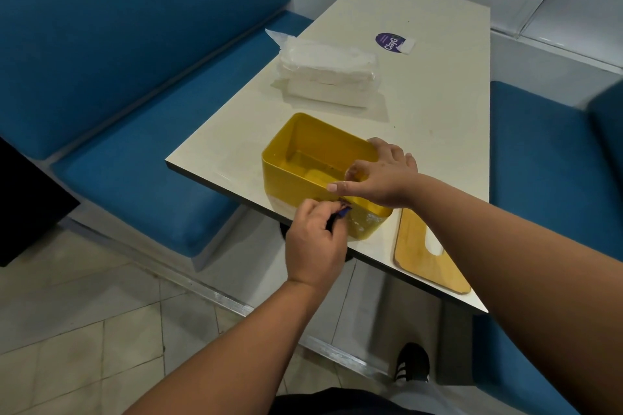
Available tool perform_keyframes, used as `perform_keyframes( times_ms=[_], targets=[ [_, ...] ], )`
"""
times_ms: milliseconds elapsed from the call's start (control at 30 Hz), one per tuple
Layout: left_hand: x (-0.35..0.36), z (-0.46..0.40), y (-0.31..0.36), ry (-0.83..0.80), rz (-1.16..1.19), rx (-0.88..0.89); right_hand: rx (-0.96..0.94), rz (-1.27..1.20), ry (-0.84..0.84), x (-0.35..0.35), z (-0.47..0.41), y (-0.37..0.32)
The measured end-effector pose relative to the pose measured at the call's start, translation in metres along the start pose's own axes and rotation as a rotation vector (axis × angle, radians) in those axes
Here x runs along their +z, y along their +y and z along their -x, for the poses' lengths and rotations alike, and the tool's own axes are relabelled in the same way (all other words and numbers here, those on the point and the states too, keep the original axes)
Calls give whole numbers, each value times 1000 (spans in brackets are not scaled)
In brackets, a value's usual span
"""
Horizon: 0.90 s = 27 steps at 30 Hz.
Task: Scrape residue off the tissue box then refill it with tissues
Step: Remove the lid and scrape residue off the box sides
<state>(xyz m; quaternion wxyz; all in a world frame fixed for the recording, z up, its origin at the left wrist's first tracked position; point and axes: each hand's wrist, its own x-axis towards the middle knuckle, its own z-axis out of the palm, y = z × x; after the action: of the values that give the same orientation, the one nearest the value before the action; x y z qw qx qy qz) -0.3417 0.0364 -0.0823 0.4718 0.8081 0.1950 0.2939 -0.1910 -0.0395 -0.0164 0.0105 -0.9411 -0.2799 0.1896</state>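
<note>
A yellow tissue box [296,158] stands open and empty at the near edge of the cream table [438,111]. White residue shows on its near side wall. My left hand [315,239] grips a small blue scraper [342,212] with its tip against that near wall by the rim. My right hand [384,175] rests on the box's right rim, fingers curled over the edge, thumb along the near rim. A plastic-wrapped pack of white tissues [328,72] lies further back on the table. The wooden lid [428,253] with its slot lies flat right of the box.
Blue padded benches [135,178] flank the table on both sides. A purple round sticker [391,42] and a small white card sit at the far part of the table. Tiled floor and my shoe [413,362] are below.
</note>
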Motion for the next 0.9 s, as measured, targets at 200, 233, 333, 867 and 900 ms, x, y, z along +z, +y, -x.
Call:
perform_keyframes(
  times_ms=[200,233,333,867,900],
  targets=[
    [2,3,9,-51,3,76,0,1,10,0,0,0],
    [1,3,7,-54,1,82,-1,2,11,1,0,0],
    [-4,-4,-3,45,13,-48,-3,-4,6,1,-1,1],
    [-5,-11,-5,102,38,-75,-4,-9,27,3,-3,2],
    [-2,-4,-3,44,44,-37,-2,-8,26,3,-3,2]
  ],
)
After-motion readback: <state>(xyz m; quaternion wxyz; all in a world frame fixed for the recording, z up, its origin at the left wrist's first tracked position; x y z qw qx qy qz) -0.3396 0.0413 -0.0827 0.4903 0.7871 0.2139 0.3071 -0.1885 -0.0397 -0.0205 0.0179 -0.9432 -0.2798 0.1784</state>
